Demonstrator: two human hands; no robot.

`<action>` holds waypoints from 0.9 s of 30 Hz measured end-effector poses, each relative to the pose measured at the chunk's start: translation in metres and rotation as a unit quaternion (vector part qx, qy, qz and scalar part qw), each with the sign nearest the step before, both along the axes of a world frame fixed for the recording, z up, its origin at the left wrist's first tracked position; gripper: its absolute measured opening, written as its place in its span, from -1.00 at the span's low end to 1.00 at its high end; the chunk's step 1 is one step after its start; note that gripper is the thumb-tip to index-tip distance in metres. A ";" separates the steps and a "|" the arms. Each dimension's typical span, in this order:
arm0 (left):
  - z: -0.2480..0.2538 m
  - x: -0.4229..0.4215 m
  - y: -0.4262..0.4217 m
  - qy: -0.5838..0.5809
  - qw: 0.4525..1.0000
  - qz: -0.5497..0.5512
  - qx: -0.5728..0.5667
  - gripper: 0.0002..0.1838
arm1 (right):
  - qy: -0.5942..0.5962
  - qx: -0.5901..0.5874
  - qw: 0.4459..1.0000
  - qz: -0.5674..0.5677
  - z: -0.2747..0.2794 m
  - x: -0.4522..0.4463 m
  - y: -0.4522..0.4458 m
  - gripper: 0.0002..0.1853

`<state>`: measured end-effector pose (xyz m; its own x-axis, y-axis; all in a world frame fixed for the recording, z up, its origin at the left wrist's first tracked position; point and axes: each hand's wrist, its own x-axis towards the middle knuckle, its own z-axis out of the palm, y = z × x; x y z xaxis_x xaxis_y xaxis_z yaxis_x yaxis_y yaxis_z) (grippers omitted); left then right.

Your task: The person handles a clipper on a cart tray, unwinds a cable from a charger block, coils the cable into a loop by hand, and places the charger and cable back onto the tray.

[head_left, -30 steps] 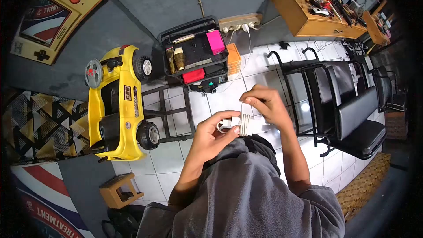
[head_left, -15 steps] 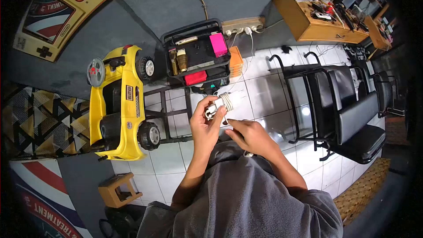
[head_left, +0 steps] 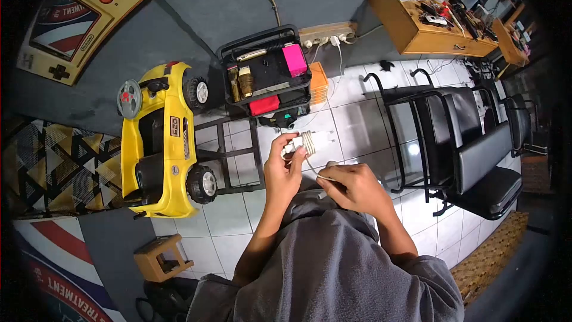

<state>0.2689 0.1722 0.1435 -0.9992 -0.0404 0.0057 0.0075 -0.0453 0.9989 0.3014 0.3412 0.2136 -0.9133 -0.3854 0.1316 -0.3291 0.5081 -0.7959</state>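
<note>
A white charger [head_left: 322,138] with two pins sits in my left hand [head_left: 283,166], its plug end pointing right. Several turns of white cable [head_left: 308,143] are wound round its body, and my left fingers and thumb close on it from the left side. A loose length of the same cable runs from the winding down to my right hand [head_left: 353,185]. There my right thumb and forefinger pinch it, with a short cable end [head_left: 322,194] showing below them.
A black tool trolley [head_left: 265,77] carries clippers and a pink box ahead. On the left is a yellow toy car [head_left: 173,143]; on the right, a black chair [head_left: 465,149]. A wooden cabinet [head_left: 435,36] and a wall power strip [head_left: 328,34] stand behind.
My right hand has moved right and slightly down, away from the charger, drawing out a length of cable between the hands. My left hand has shifted slightly right with the charger.
</note>
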 end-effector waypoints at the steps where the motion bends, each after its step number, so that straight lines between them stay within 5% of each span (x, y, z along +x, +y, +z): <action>1: 0.001 -0.001 -0.001 -0.005 1.000 -0.007 0.000 -0.67 | 0.000 -0.001 1.000 0.001 0.000 0.000 0.000 -0.84; 3: 0.003 -0.002 -0.001 -0.011 1.000 -0.015 0.002 -0.65 | -0.007 -0.022 1.000 0.009 0.001 0.000 0.000 -0.84; 5: 0.008 -0.004 -0.005 -0.136 0.977 -0.009 0.166 -0.58 | -0.003 -0.015 1.000 0.007 0.003 0.000 0.000 -0.84; 10: 0.008 -0.006 -0.007 -0.151 0.963 0.026 0.221 -0.53 | -0.003 0.003 1.000 0.010 0.003 0.000 0.000 -0.85; 12: 0.003 -0.007 -0.007 -0.076 0.992 0.025 0.097 -0.58 | 0.002 0.000 1.000 0.000 0.003 -0.001 0.002 -0.86; 18: 0.016 0.000 0.001 -0.008 0.997 -0.072 -0.024 -0.55 | 0.057 0.010 0.997 -0.059 0.009 -0.019 0.015 -0.89; 22: 0.030 0.002 -0.007 -0.101 0.972 -0.193 -0.086 -0.59 | 0.065 0.039 0.992 -0.105 0.007 -0.035 0.025 -0.88; 23: 0.026 0.002 -0.006 -0.011 0.978 -0.198 -0.068 -0.62 | 0.068 0.029 0.991 -0.111 0.005 -0.038 0.028 -0.86; 27: 0.041 -0.002 -0.016 0.030 0.958 -0.245 -0.145 -0.62 | 0.025 -0.025 0.992 -0.121 -0.007 -0.044 0.030 -0.83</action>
<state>0.2673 0.1566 0.1845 -0.8951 0.4459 0.0043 0.1146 0.2207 0.9686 0.2569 0.3716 0.2064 -0.9701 -0.1470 0.1932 -0.2422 0.5373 -0.8078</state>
